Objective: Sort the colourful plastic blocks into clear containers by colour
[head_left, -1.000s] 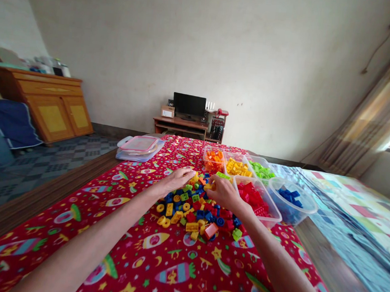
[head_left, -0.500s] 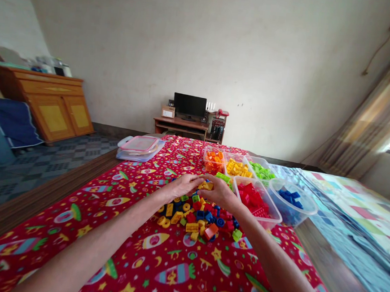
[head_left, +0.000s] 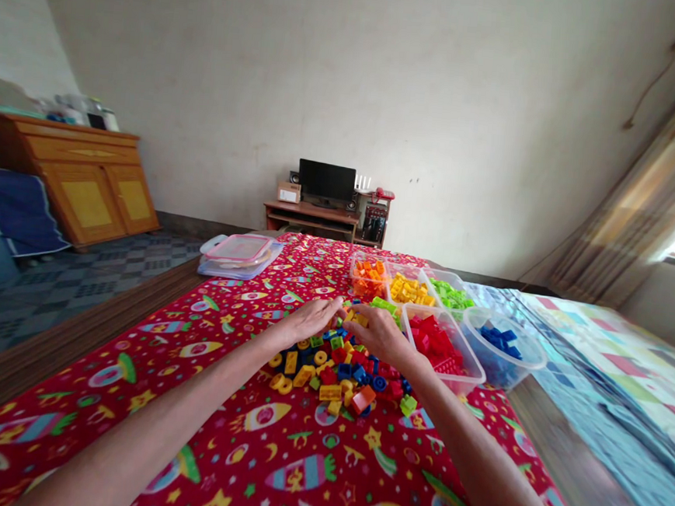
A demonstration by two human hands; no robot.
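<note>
A loose heap of toy building blocks [head_left: 328, 373] in yellow, red, blue, green and orange lies on the red patterned cloth [head_left: 229, 447]. Over the heap's far side, my left hand [head_left: 313, 321] reaches in with its fingers stretched out to the right; its thumb is hidden. Facing it, my right hand [head_left: 381, 333] is bent at the wrist, thumb and fingers apart, with yellow blocks showing in the gap. The fingertips of both hands are close together among the blocks. I see no block clearly held in either hand.
To the right stand tubs of sorted blocks: orange [head_left: 369, 277], yellow [head_left: 412, 290], green [head_left: 451, 295], red [head_left: 436, 345] and a round blue one [head_left: 502, 344]. Stacked lids [head_left: 241, 255] lie at the far left. Beyond are a monitor [head_left: 326, 182] and a cabinet [head_left: 94, 187].
My left fingertips have drawn back slightly to the left, opening a small gap to my right hand. The view has shifted a little; the heap looks much the same.
</note>
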